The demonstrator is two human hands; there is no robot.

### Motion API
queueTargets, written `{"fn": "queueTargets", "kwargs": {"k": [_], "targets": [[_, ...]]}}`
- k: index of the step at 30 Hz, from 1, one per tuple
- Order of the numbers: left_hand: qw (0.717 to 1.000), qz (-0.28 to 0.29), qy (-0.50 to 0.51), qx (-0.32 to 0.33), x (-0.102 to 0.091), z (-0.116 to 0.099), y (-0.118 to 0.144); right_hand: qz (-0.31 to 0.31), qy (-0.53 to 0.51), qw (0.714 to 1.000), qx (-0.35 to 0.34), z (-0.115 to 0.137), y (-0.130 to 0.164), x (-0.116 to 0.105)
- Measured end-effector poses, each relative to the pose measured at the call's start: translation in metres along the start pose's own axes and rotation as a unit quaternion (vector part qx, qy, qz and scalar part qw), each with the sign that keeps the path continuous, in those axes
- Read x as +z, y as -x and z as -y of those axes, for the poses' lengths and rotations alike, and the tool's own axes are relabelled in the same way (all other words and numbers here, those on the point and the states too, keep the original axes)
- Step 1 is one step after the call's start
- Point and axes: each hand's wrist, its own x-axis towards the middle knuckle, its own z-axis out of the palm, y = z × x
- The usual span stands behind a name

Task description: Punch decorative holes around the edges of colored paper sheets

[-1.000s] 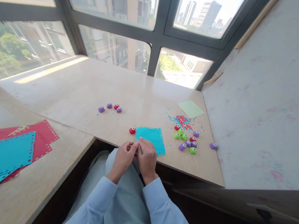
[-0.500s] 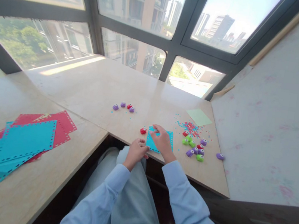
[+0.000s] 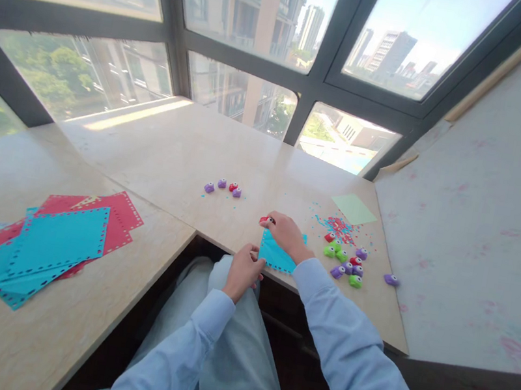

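A blue square of paper (image 3: 275, 254) with holes punched along its edges lies at the table's front edge. My left hand (image 3: 245, 269) pinches its lower left corner between thumb and fingers. Over the paper's upper left corner, my right hand (image 3: 284, 232) is closed on a small red craft punch (image 3: 266, 220), whose top shows at the fingertips. Part of the paper is hidden under the right hand. Whether the punch is on the paper's edge I cannot tell.
Several purple, green and red punches (image 3: 341, 255) cluster at the right, beside red and blue paper bits (image 3: 337, 227) and a pale green sheet (image 3: 354, 208). Purple and red punches (image 3: 222, 184) stand farther back. Punched blue and red sheets (image 3: 61, 233) are piled at the left.
My right hand has taken up the red punch that stood left of the paper and brought it to the upper left corner. The left hand stays at the lower left corner. The view has shifted slightly.
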Motion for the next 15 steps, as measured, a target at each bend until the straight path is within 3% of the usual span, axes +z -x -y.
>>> {"fn": "queueTargets", "kwargs": {"k": [4,9,12,15], "targets": [[1.0,0.001,0.008,-0.012,-0.006,0.0,0.001,-0.056,-0.086,0.994,0.037,-0.044,0.025,-0.033],[0.997,-0.024,-0.07,0.019,-0.008,0.009,-0.001,0.035,-0.048,0.997,0.045,-0.091,0.078,-0.05],[0.97,-0.106,-0.187,0.117,-0.002,0.016,0.0,0.088,0.043,0.995,0.009,-0.101,0.103,-0.045],[0.914,-0.142,-0.281,0.257,0.006,0.017,0.001,0.108,0.107,0.988,0.0,-0.103,0.115,-0.04]]}}
